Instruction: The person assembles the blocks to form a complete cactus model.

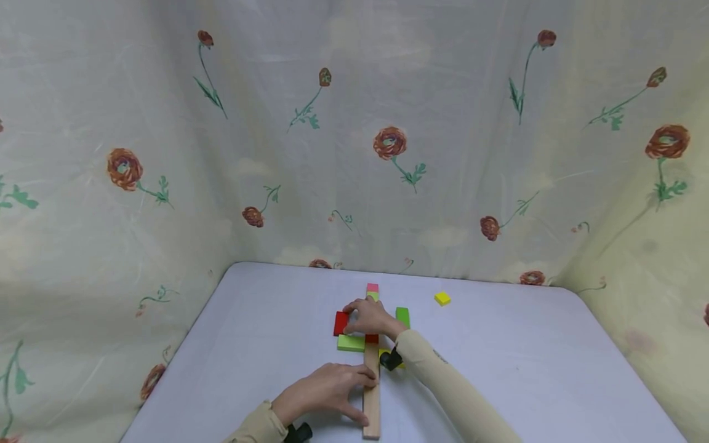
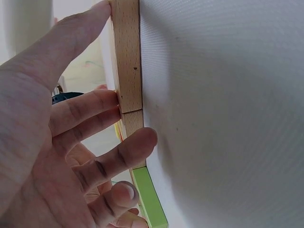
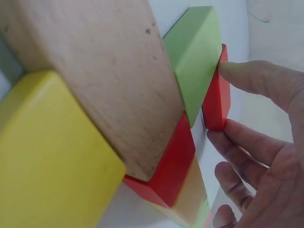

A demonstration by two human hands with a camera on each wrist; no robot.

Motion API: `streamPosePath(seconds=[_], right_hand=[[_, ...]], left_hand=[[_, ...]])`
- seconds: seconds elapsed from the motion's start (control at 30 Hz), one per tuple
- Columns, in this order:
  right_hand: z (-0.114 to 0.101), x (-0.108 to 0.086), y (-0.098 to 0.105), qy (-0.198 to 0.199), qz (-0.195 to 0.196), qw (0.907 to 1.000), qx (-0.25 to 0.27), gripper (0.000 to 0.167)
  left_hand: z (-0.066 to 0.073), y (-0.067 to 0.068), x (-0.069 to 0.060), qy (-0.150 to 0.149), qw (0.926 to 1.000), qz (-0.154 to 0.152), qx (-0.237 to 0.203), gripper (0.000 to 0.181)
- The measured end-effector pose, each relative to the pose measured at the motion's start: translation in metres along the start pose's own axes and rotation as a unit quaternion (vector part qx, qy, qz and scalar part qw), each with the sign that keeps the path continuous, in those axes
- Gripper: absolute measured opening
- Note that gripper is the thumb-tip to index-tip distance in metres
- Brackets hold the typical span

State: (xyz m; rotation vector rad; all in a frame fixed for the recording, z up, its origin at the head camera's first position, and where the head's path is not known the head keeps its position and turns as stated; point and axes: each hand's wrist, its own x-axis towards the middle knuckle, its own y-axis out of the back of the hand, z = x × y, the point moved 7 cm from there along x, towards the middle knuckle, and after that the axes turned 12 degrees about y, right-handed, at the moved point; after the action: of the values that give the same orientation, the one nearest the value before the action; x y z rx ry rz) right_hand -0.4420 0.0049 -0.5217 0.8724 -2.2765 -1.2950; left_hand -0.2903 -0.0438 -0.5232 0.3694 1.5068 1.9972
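Note:
My right hand (image 1: 372, 317) pinches a red block (image 3: 218, 97) between thumb and fingertips. This block lies beside a light green block (image 1: 351, 343), which sticks out left from a row of blocks. Along the near part of the row runs a plain wooden block (image 1: 372, 406). My left hand (image 1: 327, 387) touches its left side with thumb and fingertips, the fingers spread. Another red block (image 3: 173, 164) sits at the wooden piece's far end. A yellow block (image 3: 52, 152) rests against its right side, partly hidden by the right wrist in the head view.
A pink block (image 1: 373, 287) tops the far end of the row. To the right of the row lies a green block (image 1: 402, 317). Farther off, a loose yellow block (image 1: 442, 298) lies on the white table (image 1: 526, 363). A flowered curtain (image 1: 354, 154) hangs behind.

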Motion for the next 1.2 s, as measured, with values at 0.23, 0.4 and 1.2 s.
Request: streamPosePath(seconds=[0.23, 0.4, 1.2], right_hand=[[0.002, 0.000, -0.002, 0.001, 0.001, 1.0000, 0.006, 0.044], [0.004, -0.001, -0.003, -0.006, 0.000, 0.9999, 0.011, 0.045], [0.016, -0.034, 0.039, -0.025, 0.130, 0.9818, 0.136, 0.035]], left_hand=[[0.002, 0.002, -0.001, -0.004, 1.0000, 0.003, 0.006, 0.063], [0.002, 0.001, -0.001, -0.004, 1.0000, 0.002, 0.003, 0.063], [-0.001, -0.002, 0.002, 0.008, 0.9998, 0.001, 0.017, 0.064]])
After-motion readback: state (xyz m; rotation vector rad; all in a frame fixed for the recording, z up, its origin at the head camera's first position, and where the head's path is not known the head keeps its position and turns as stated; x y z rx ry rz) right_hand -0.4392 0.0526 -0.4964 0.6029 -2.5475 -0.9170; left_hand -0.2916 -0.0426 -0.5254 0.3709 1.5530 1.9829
